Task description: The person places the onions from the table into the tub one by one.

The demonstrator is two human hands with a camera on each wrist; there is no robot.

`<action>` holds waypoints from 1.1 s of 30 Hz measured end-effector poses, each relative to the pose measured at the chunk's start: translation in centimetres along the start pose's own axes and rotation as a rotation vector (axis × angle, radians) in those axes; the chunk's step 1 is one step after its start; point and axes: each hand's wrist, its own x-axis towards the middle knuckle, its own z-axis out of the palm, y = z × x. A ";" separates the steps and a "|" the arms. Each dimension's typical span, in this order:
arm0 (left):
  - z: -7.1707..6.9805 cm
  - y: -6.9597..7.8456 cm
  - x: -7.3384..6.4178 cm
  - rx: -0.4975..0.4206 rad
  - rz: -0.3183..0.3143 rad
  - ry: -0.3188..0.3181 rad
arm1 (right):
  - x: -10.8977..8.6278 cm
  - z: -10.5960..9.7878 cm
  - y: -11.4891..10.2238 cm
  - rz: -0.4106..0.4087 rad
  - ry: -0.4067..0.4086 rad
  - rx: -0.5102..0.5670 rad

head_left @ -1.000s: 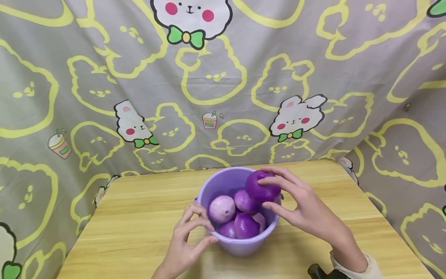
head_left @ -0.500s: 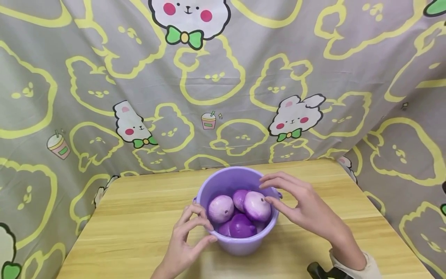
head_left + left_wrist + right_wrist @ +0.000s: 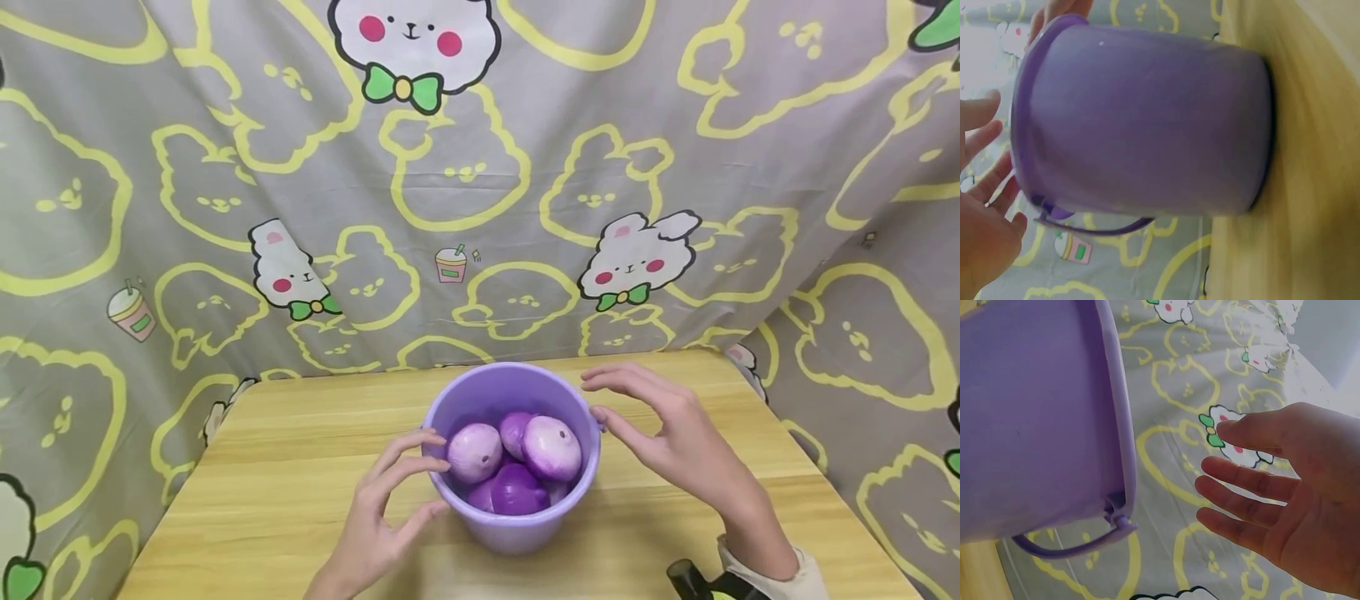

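Note:
A purple bucket (image 3: 517, 533) stands upright on the wooden table, holding several toy onions. A pale purple onion (image 3: 475, 452) lies at the left inside it. Another pale onion (image 3: 552, 447) rests at the right, and a dark purple onion (image 3: 519, 489) is at the front; more are partly hidden beneath. My left hand (image 3: 375, 508) is at the left rim, fingers loosely bent with the thumb spread apart, gripping nothing. Off the right rim my right hand (image 3: 667, 425) hovers with spread fingers and nothing in them. The right wrist view shows a gap between that hand and the bucket.
The bucket's handle (image 3: 1100, 231) hangs down on its far side. Behind the wooden table (image 3: 300, 467) hangs a grey curtain (image 3: 510, 192) printed with yellow outlines and white cartoon animals. A black device (image 3: 712, 583) is at the right sleeve (image 3: 776, 571).
My right hand lowered a dark and pale purple onion into the bucket, let go and drew back to the right. My left hand then left its hold on the rim, shifting slightly left.

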 end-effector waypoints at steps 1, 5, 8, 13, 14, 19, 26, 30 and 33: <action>-0.1 -0.2 0.0 -0.001 -0.007 0.006 | -0.1 -0.1 0.2 0.005 0.008 -0.006; -0.7 -1.3 -0.4 0.001 -0.047 0.035 | -0.2 -0.4 1.1 0.028 0.034 -0.021; -1.0 -2.3 -0.9 0.022 -0.077 0.049 | -0.2 -0.8 1.6 0.055 0.052 -0.022; -1.2 -3.7 -1.3 0.063 -0.131 0.062 | -0.3 -1.4 2.8 0.088 0.078 -0.012; -1.3 -3.9 -1.4 0.069 -0.146 0.064 | -0.3 -1.5 3.2 0.086 0.082 -0.013; -2.2 -4.9 -1.1 0.110 -0.234 0.065 | -1.1 -1.2 5.0 0.092 0.094 -0.072; -3.9 -6.1 -0.6 0.182 -0.294 0.059 | -2.4 -0.7 7.2 0.129 0.095 -0.131; -4.7 -6.8 -0.8 0.242 -0.299 0.051 | -2.6 -0.6 7.9 0.138 0.089 -0.152; -5.2 -7.2 -1.1 0.284 -0.332 0.028 | -2.8 -0.5 8.2 0.158 0.080 -0.186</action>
